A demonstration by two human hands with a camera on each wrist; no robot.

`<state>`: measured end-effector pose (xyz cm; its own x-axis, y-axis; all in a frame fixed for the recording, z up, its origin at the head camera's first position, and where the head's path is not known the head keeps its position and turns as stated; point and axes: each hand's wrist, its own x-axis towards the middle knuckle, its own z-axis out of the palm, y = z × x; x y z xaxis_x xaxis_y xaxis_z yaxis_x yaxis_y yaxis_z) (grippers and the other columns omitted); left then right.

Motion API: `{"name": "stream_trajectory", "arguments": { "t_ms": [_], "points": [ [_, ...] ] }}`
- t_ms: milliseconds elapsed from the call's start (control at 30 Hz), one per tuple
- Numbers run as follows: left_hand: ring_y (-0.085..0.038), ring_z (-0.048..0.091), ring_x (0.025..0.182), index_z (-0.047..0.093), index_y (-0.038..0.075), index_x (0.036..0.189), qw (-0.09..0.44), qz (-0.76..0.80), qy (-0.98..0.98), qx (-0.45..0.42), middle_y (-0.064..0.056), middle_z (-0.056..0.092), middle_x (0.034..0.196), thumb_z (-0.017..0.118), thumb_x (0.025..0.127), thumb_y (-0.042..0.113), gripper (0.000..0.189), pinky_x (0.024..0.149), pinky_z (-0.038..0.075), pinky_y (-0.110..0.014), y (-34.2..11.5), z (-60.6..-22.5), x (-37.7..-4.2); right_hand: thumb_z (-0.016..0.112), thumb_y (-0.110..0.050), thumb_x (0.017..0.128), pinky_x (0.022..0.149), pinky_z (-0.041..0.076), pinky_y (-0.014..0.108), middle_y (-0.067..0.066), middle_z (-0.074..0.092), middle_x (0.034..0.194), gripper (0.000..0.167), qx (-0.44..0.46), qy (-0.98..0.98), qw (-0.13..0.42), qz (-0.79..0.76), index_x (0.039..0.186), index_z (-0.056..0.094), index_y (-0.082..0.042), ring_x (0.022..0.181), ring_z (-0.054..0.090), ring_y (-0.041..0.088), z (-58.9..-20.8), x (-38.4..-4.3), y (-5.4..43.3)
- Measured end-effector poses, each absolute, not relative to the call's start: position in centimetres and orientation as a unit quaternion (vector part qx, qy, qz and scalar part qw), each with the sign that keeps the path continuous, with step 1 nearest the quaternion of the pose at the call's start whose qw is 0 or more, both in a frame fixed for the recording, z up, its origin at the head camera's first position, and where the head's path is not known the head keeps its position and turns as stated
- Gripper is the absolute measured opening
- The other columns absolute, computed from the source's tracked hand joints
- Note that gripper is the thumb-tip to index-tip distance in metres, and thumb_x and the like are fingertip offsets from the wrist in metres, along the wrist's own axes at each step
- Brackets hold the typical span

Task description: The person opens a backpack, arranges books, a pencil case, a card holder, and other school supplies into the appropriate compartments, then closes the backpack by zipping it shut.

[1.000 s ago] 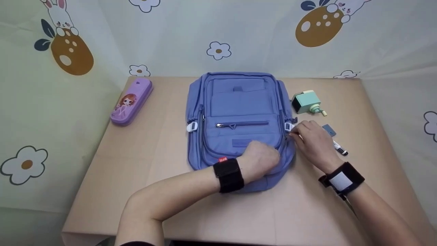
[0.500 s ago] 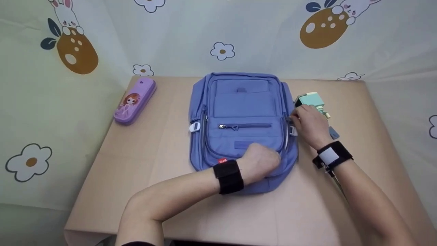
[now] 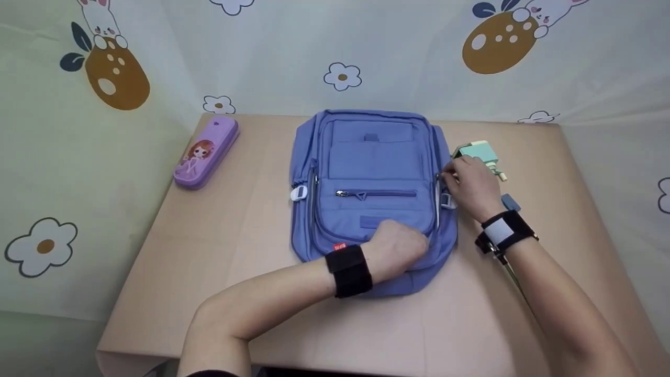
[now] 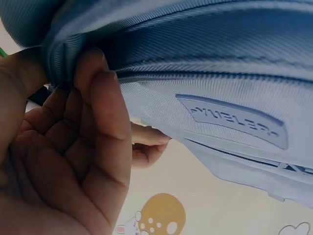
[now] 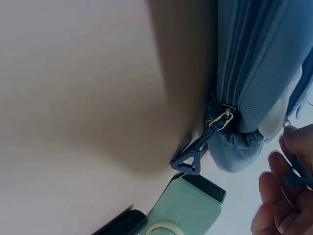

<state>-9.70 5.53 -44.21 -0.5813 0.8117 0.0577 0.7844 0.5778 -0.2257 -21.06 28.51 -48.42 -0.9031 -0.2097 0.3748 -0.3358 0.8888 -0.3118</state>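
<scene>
A blue backpack (image 3: 374,159) lies front side up on the table. My left hand (image 3: 397,248) is at its lower right front, its back towards the head camera. In the left wrist view, the thumb and fingers (image 4: 105,107) pinch a fold of the bag's fabric beside a zipper. My right hand (image 3: 473,183) is at the bag's right side, above the white buckle (image 3: 447,201). It pinches a dark blue zipper pull (image 5: 297,172) between thumb and fingers. Another zipper pull (image 5: 188,160) with a triangular end hangs free on the bag's side.
A mint-green pencil sharpener (image 3: 480,152) with a crank stands right of the bag, just beyond my right hand. A small grey-blue block (image 3: 511,202) lies by the right wrist. A purple pencil case (image 3: 207,153) rests at the table's left. A patterned curtain (image 3: 282,57) surrounds the table.
My right hand has moved from beside the white buckle up along the bag's side, towards the sharpener. The marker has become hidden behind the right wrist. My left hand has stayed in place.
</scene>
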Motion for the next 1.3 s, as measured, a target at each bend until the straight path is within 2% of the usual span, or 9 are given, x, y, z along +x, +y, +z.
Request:
{"name": "stream_trajectory", "arguments": {
  "t_ms": [200,367,533,633,767,933,1033,1167,1300],
  "points": [
    [-0.011,0.06,0.056,0.065,0.023,0.075,0.095,0.035,-0.891,-0.443,0.009,0.06,0.066,0.06,0.102,0.029,0.029,0.044,0.051,-0.033,4.5,-43.8,-9.9,0.072,-0.004,0.085,0.1,0.044,0.057,0.021,0.063,0.128,0.042,0.246,-0.926,0.207,0.199,0.127,0.065,0.001,0.116,0.057,0.042,-48.7,-18.6,29.4],
    [-0.013,0.062,0.057,0.067,0.021,0.079,0.124,0.015,-0.891,-0.436,0.006,0.063,0.069,0.065,0.098,0.024,0.019,0.044,0.051,-0.034,3.6,-42.5,-10.3,0.069,-0.007,0.081,0.116,0.031,0.055,0.016,0.052,0.149,0.065,0.349,-0.898,0.172,0.203,0.144,0.056,-0.005,0.138,0.044,0.041,-48.8,-16.1,29.2],
    [-0.013,0.063,0.058,0.068,0.022,0.079,0.183,0.001,-0.884,-0.429,0.006,0.064,0.07,0.067,0.094,0.032,0.019,0.045,0.052,-0.034,3.2,-41.3,-10.7,0.073,-0.006,0.079,0.117,0.031,0.052,0.012,0.048,0.154,0.071,0.401,-0.873,0.169,0.221,0.148,0.053,-0.007,0.144,0.04,0.037,-48.6,-15.2,27.7],
    [-0.013,0.063,0.06,0.067,0.022,0.078,0.195,-0.008,-0.882,-0.43,0.007,0.064,0.07,0.068,0.093,0.034,0.019,0.047,0.052,-0.034,3.0,-41.0,-10.8,0.07,0.005,0.077,0.115,0.034,0.049,0.01,0.056,0.148,0.065,0.414,-0.86,0.189,0.23,0.14,0.061,-0.006,0.14,0.046,0.036,-48.4,-15.4,26.7],
    [-0.015,0.062,0.072,0.07,0.019,0.093,0.13,-0.058,-0.882,-0.449,0.005,0.065,0.084,0.069,0.095,0.041,0.022,0.057,0.052,-0.032,1.5,-40.3,-11.0,0.071,0.01,0.08,0.11,0.042,0.046,0.008,0.067,0.134,0.052,0.403,-0.86,0.207,0.237,0.129,0.07,-0.008,0.129,0.058,0.032,-48.4,-15.6,26.1],
    [-0.023,0.055,0.119,0.056,0.013,0.143,0.037,-0.138,-0.875,-0.462,-0.005,0.059,0.132,0.078,0.086,0.053,0.073,0.1,0.046,-0.038,-3.6,-39.9,-12.2,0.072,0.012,0.08,0.099,0.051,0.045,0.006,0.071,0.127,0.053,0.339,-0.878,0.203,0.271,0.125,0.073,-0.017,0.117,0.067,0.027,-48.2,-15.8,25.9],
    [-0.026,0.044,0.139,0.041,0.012,0.156,0.022,-0.177,-0.874,-0.452,-0.009,0.049,0.15,0.081,0.084,0.05,0.09,0.117,0.032,-0.042,-7.2,-40.4,-13.2,0.072,0.013,0.079,0.096,0.052,0.045,0.005,0.072,0.124,0.056,0.298,-0.885,0.195,0.3,0.124,0.073,-0.02,0.115,0.067,0.029,-47.8,-15.9,26.0],
    [-0.028,0.037,0.146,0.034,0.01,0.159,0.021,-0.249,-0.875,-0.415,-0.012,0.043,0.157,0.084,0.085,0.034,0.093,0.121,0.024,-0.044,-11.1,-42.0,-15.0,0.072,0.008,0.083,0.093,0.053,0.044,0.005,0.074,0.118,0.045,0.256,-0.888,0.186,0.334,0.121,0.074,-0.017,0.11,0.069,0.029,-46.9,-16.3,25.9],
    [-0.026,0.042,0.143,0.043,0.012,0.155,0.029,-0.333,-0.869,-0.366,-0.012,0.048,0.154,0.081,0.089,0.019,0.076,0.119,0.029,-0.041,-13.2,-44.1,-17.2,0.073,0.001,0.088,0.083,0.054,0.033,0.009,0.076,0.11,0.029,0.217,-0.889,0.191,0.355,0.115,0.075,-0.008,0.095,0.072,0.025,-46.5,-17.0,25.7]
  ]
}}
